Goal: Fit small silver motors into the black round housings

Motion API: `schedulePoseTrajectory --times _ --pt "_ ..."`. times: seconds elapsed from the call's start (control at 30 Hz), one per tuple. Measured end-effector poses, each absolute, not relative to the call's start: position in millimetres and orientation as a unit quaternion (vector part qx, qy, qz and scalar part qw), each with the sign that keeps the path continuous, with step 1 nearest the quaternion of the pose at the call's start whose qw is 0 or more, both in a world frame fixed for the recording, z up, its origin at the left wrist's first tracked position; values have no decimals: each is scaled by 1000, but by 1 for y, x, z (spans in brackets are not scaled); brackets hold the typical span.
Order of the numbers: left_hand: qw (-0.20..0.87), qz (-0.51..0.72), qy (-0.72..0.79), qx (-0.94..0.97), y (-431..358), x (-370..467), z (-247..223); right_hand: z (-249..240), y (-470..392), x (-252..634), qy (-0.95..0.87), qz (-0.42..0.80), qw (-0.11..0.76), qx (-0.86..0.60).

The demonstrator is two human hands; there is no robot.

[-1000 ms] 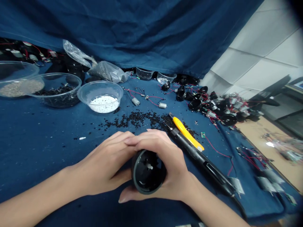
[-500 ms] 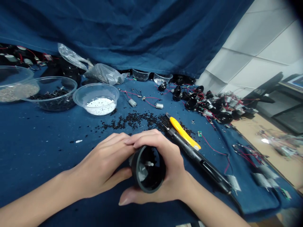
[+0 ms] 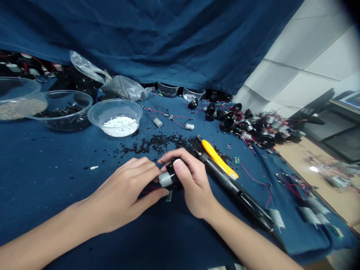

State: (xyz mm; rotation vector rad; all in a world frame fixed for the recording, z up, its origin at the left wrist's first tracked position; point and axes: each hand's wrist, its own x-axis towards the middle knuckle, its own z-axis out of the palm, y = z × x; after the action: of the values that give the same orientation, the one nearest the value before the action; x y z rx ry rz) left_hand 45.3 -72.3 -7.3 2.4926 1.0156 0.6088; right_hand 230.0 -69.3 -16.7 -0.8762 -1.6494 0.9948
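My right hand [image 3: 192, 182] is wrapped round a black plastic housing [image 3: 176, 180], its thumb over the top. From the housing's left end sticks a silver motor [image 3: 165, 179]. My left hand [image 3: 137, 187] pinches the motor's outer end between fingertips and thumb. Below the motor hangs a small green circuit board [image 3: 168, 196], with red wire beside it. The housing's open end is turned away and hidden by my right hand. Just to the right lie a black electric screwdriver [image 3: 236, 191] and a yellow utility knife [image 3: 218, 157] on the blue cloth.
Many tiny black screws [image 3: 160, 143] are scattered beyond my hands. Clear bowls stand at the left, one with white pieces [image 3: 119, 126], another with black parts [image 3: 63, 110]. A plastic bag [image 3: 123, 88] lies behind them. Wired motors and black housings [image 3: 253, 125] are heaped at the right.
The black housing has been turned in my hands: its open end faced me before, and now its side and the motor show. My right thumb has moved from below to the top.
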Motion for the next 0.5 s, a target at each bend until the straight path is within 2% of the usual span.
schedulePoseTrajectory --times 0.27,0.5 --pt "215 225 391 866 -72 45 -9 -28 -64 226 -612 464 529 -362" --pt "321 243 402 822 -72 46 -3 -27 -70 226 -645 394 555 -348"
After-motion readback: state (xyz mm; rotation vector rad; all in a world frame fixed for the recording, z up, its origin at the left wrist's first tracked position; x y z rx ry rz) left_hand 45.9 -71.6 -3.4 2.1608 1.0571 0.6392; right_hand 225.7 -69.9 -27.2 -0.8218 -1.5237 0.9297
